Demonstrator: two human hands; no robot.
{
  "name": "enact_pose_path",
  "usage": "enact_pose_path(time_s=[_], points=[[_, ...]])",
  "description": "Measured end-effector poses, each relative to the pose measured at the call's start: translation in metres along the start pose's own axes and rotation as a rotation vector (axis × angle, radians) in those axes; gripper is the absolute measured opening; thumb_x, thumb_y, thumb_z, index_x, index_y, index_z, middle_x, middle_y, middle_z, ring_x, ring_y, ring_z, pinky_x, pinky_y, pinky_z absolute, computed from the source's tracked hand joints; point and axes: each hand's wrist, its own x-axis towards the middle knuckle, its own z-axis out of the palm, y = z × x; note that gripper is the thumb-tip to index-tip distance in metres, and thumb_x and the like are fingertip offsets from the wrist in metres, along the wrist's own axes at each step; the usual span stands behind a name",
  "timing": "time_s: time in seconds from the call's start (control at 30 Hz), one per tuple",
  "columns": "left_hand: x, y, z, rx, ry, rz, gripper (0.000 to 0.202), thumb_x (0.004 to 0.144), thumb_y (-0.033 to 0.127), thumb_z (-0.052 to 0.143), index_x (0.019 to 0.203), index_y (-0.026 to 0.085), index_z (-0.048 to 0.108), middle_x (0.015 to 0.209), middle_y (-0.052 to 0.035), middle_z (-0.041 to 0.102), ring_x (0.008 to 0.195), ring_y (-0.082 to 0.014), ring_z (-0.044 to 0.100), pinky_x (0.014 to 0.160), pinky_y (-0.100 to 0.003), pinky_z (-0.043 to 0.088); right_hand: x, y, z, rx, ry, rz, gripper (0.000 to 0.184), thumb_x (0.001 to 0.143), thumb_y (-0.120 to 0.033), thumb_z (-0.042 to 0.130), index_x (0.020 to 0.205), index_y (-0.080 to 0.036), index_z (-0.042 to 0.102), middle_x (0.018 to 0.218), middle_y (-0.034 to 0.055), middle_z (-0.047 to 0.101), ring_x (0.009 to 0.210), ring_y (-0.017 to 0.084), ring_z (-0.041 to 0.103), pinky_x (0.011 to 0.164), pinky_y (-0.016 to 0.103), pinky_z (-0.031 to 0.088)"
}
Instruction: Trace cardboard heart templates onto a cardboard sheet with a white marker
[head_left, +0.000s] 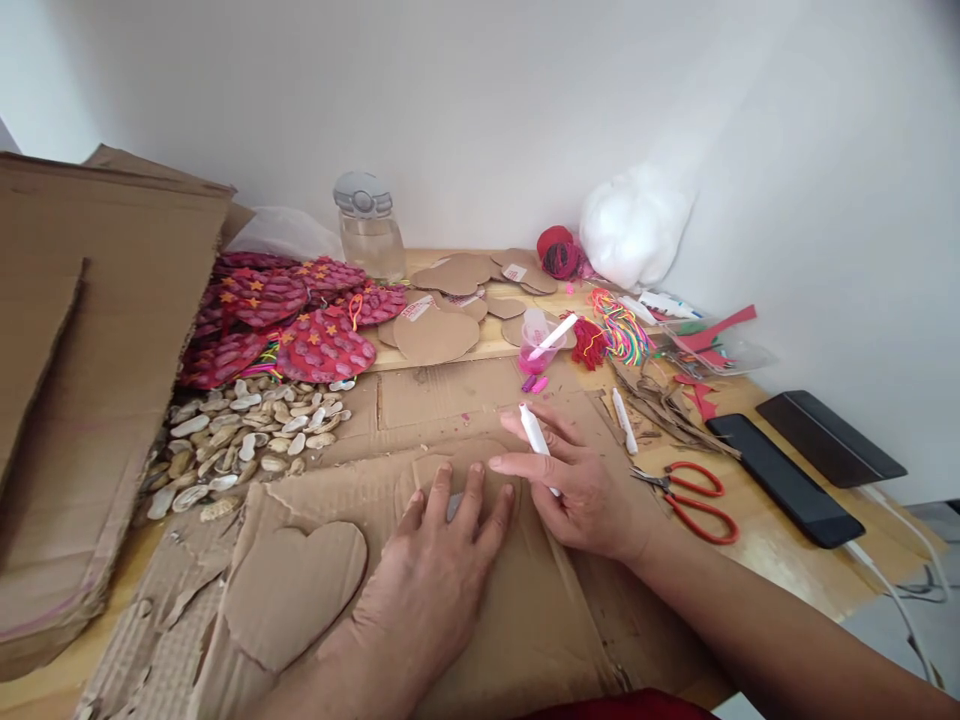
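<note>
The right hand (581, 490) is closed around a white marker pen (535, 438), far end leaning left; beside it, the left hand (439, 555), fingers spread, rests on cardboard sheet (544, 605).

2 dark flat devices (787, 482) with white cables (862, 555), grey-lidded clear jar (371, 245) near the wall (480, 120)

White labels (419, 308) with reddish print were seen on the cardboard cutouts (441, 336), but no word or number could be made out.
</note>
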Motion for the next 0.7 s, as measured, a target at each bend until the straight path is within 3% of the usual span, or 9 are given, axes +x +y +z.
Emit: enact_pose_path(time_s=[0.17, 0.33, 0.47, 0.7], points=[[0.001, -0.001, 0.001, 0.003, 0.016, 0.005, 0.067, 0.09, 0.021, 0.056, 0.156, 0.026, 0.045, 0.156, -0.0129, 0.052, 0.137, -0.043, 0.053, 0.096, -0.057, 0.062, -0.001, 0.001, 0.002, 0.038, -0.004, -0.01, 0.063, 0.082, 0.001, 0.05, 0.135, -0.031, 0.061, 0.159, 0.0052, 0.05, 0.154, 0.025, 0.036, 0.123, 0.055, 0.038], [0.001, -0.001, -0.003, -0.015, -0.02, 0.018, 0.062, 0.094, 0.021, 0.053, 0.155, 0.025, 0.046, 0.158, -0.0137, 0.049, 0.137, -0.0422, 0.053, 0.098, -0.056, 0.061, -0.003, -0.002, 0.004, 0.175, -0.068, 0.113, 0.064, 0.086, -0.002, 0.052, 0.143, -0.031, 0.053, 0.16, 0.0085, 0.048, 0.146, 0.023, 0.049, 0.119, 0.047, 0.046], [0.002, -0.004, -0.007, -0.014, -0.005, 0.009, 0.052, 0.099, 0.023, 0.046, 0.15, 0.018, 0.052, 0.155, -0.0127, 0.053, 0.136, -0.0396, 0.055, 0.097, -0.052, 0.062, -0.003, 0.0, 0.005, 0.241, -0.08, 0.22, 0.058, 0.088, -0.005, 0.054, 0.141, -0.028, 0.053, 0.153, 0.0104, 0.056, 0.142, 0.024, 0.053, 0.114, 0.046, 0.05], [0.005, -0.013, -0.016, -0.041, -0.034, 0.014, 0.051, 0.096, 0.025, 0.059, 0.147, 0.023, 0.056, 0.154, -0.0053, 0.056, 0.138, -0.0311, 0.055, 0.093, -0.042, 0.065, 0.0, 0.006, 0.006, 0.344, -0.088, 0.307, 0.055, 0.087, -0.008, 0.059, 0.139, -0.025, 0.052, 0.142, 0.0126, 0.061, 0.116, 0.022, 0.068, 0.096, 0.041, 0.06]])
